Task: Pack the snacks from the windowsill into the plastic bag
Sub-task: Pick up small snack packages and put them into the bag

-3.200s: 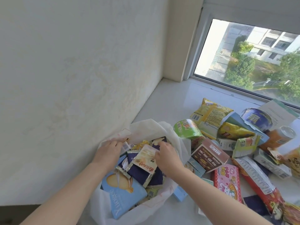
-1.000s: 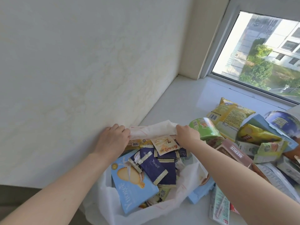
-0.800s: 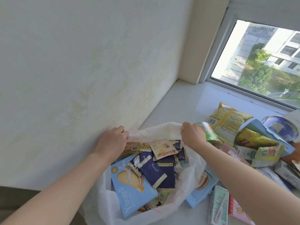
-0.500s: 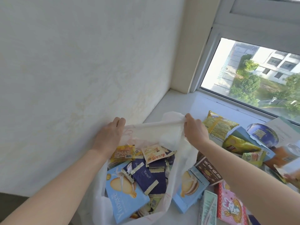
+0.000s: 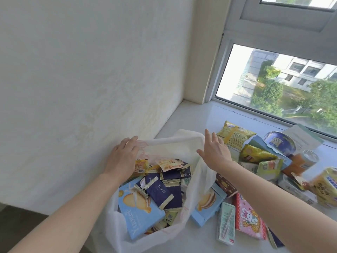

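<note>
Packing partly done: plastic bag open at the wall end of the windowsill, many snacks not yet in.

Left hand lies on the bag's far-left rim, fingers draped over the edge. The thumb is hidden, so a pinch cannot be confirmed. Right hand hovers just beside the right rim, fingers straight and spread, holding nothing. In the bag: light-blue biscuit box, dark blue sachets, several small packets. Outside, to the right: second light-blue box touching the bag wall, pink rabbit box, yellow packet, blue tin, orange jar and more. Judgement: roughly half packed. The bulkier items remain, and the bag looks close to full at the near side.
</note>
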